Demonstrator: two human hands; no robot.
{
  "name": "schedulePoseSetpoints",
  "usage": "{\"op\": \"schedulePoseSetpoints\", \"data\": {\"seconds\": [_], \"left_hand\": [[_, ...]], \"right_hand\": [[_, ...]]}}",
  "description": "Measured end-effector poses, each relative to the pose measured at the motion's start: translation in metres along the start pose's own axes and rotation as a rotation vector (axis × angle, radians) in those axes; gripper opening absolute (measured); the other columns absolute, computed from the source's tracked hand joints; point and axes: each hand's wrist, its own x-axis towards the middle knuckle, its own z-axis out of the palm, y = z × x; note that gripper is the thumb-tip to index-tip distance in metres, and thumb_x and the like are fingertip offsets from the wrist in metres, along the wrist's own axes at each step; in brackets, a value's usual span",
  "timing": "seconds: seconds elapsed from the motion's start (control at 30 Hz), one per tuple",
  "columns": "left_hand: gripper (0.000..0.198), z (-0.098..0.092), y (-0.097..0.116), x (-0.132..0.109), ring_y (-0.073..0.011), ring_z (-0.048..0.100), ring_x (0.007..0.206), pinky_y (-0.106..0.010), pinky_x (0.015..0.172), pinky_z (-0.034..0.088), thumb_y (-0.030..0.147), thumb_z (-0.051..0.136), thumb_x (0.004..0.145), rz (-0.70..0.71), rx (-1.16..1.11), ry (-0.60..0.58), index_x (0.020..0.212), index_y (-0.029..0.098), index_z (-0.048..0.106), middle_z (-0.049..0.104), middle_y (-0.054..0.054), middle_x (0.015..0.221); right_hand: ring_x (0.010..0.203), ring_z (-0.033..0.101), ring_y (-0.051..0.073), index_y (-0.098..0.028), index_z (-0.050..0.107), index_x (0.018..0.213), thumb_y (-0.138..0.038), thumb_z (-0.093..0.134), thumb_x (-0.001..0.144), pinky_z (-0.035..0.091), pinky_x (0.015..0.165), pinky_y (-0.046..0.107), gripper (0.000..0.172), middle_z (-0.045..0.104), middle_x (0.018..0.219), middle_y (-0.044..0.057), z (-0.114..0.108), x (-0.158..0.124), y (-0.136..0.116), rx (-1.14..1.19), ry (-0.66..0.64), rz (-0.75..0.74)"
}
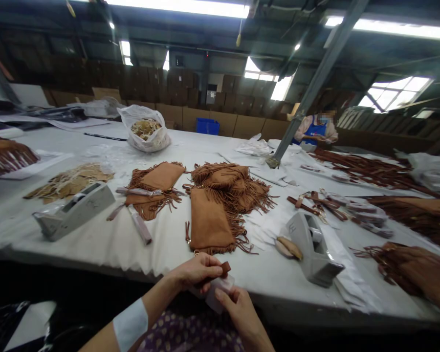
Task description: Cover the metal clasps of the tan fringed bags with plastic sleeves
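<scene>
At the table's front edge, my left hand pinches a brown leather strap, its short end sticking out past the fingers. My right hand, thumb and fingers closed, grips a thin whitish wrapping sheet just below the strap. The rest of the strap is hidden by the hands and sheet. Just beyond them a tan fringed pouch lies flat, its zip side to the left. Behind it is a heap of fringed pouches. Left of these lies another fringed pouch with wrapped straps around it.
Grey tape dispensers stand at left and right. Paper scraps and a plastic bag of scraps lie at left. Straps with metal clasps and more brown pouches lie right. A person stands beyond a post.
</scene>
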Motion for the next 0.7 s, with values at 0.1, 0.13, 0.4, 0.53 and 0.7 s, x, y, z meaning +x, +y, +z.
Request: {"op": "schedulePoseSetpoints", "data": {"seconds": [0.1,0.13,0.4,0.53,0.7], "left_hand": [[0.041,0.002,0.0,-0.001,-0.0055,0.038,0.031,-0.017,0.034,0.026,0.052,0.065,0.072,0.036,0.01,0.012,0.084,0.013,0.063,0.046,0.008,0.042],[0.041,0.002,0.001,-0.002,-0.0049,0.038,0.031,-0.016,0.034,0.026,0.053,0.065,0.072,0.06,0.007,0.031,0.084,0.013,0.063,0.046,0.008,0.044],[0.04,0.008,0.004,-0.013,-0.002,0.039,0.033,-0.016,0.033,0.023,0.051,0.057,0.078,0.162,0.092,0.178,0.089,0.013,0.064,0.065,-0.001,0.071],[0.042,0.01,0.0,-0.014,-0.0031,0.037,0.031,-0.016,0.031,0.022,0.052,0.056,0.078,0.164,0.14,0.212,0.089,0.012,0.064,0.061,0.002,0.06],[0.039,0.01,-0.005,-0.016,-0.0026,0.036,0.03,-0.016,0.03,0.021,0.051,0.056,0.078,0.192,0.175,0.209,0.078,0.012,0.064,0.058,0.003,0.057]], "right_hand": [[0.06,0.059,0.019,-0.013,0.074,0.065,-0.049,0.077,0.059,0.044,0.059,0.027,0.037,0.069,0.063,0.006,-0.002,0.004,0.01,0.024,0.116,0.053],[0.054,0.056,0.016,-0.012,0.072,0.061,-0.047,0.08,0.056,0.042,0.054,0.025,0.036,0.067,0.058,0.005,-0.002,0.005,0.013,0.061,0.167,0.092],[0.064,0.061,0.012,-0.02,0.071,0.073,-0.025,0.089,0.048,0.046,0.057,0.021,0.031,0.071,0.076,-0.002,-0.007,0.01,-0.006,0.764,0.463,0.132],[0.066,0.062,0.012,-0.02,0.069,0.073,-0.021,0.088,0.048,0.047,0.056,0.022,0.031,0.071,0.076,-0.003,-0.009,0.015,-0.011,0.849,0.542,0.108],[0.066,0.062,0.013,-0.022,0.067,0.073,-0.023,0.086,0.054,0.049,0.055,0.024,0.026,0.071,0.077,-0.002,-0.011,0.021,-0.007,0.829,0.533,0.081]]}}
